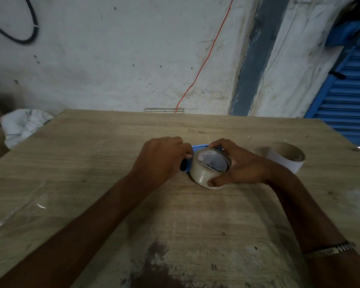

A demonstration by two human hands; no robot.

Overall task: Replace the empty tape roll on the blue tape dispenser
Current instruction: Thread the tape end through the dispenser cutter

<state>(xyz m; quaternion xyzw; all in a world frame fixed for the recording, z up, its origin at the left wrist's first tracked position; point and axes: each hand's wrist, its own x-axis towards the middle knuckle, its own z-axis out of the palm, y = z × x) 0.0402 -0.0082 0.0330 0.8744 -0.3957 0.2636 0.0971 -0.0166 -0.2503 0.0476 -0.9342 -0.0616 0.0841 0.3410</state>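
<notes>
New tape roll (210,170) sits at table centre, clear tape on a white core, right on top of the blue dispenser (200,146). Only slivers of the blue frame show: an edge at 12 o'clock of the roll and a strip at 9 o'clock, with what looks like a black handle end beside it. Can't tell whether the roll is fully seated on the hub; the pale spokes inside the core suggest it is at least partly on.

My right hand (240,165) wraps the roll from 3 o'clock, thumb pressed on the outer wall at 6, fingers over the top rim. My left hand (162,157) is closed around the dispenser from 9 o'clock, bracing it; its fingertips are hidden.

Handling guess: roll is light, rigid as a ring, its smooth outer face a bit slick. Best held across the outer wall, as now, pushing square so the core doesn't jam. Sticky loose end could snag; not visible here.

Writing: red print runs around the core's inner rim; I read "TAPE", the rest too small.

Empty cardboard core (286,156) lies at 3 o'clock, near my right wrist, apart from it. Clear plastic wrap (19,208) at 8 o'clock on the wooden table (92,163). Metal watch (328,250) on the right wrist.
</notes>
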